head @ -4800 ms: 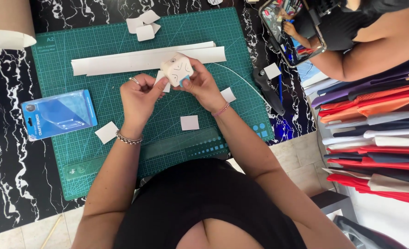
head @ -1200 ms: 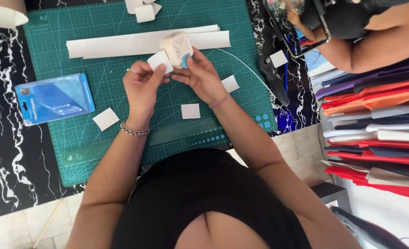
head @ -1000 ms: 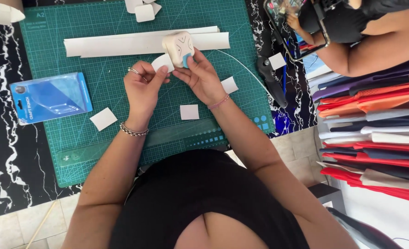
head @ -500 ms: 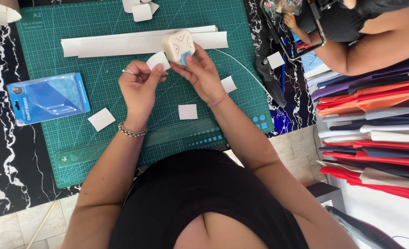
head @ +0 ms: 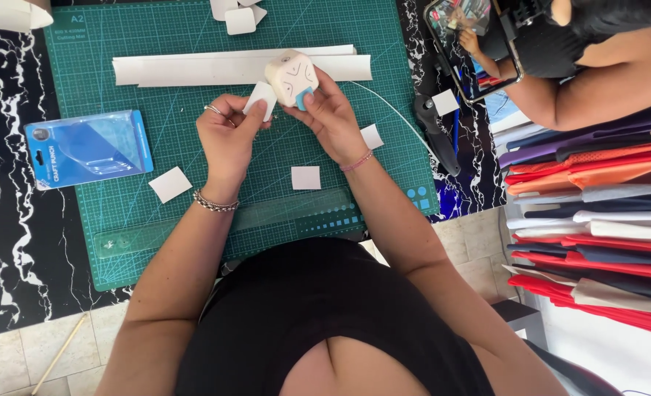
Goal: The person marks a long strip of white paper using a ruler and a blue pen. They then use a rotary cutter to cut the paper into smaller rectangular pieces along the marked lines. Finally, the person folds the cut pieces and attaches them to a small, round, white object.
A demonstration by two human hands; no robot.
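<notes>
my right hand point(head: 330, 116) is clamped on the cream corner punch point(head: 291, 76) while my left hand point(head: 226, 139) pinches a white paper square point(head: 261, 97) beside it, above the green cutting mat point(head: 193, 191)

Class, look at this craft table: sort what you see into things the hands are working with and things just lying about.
In use:
- left hand, holding a small white paper square
- right hand, holding a white and blue corner punch

Lying about:
- blue punch package
- long white paper strips
- loose white squares
- green cutting mat
- clear ruler
</notes>
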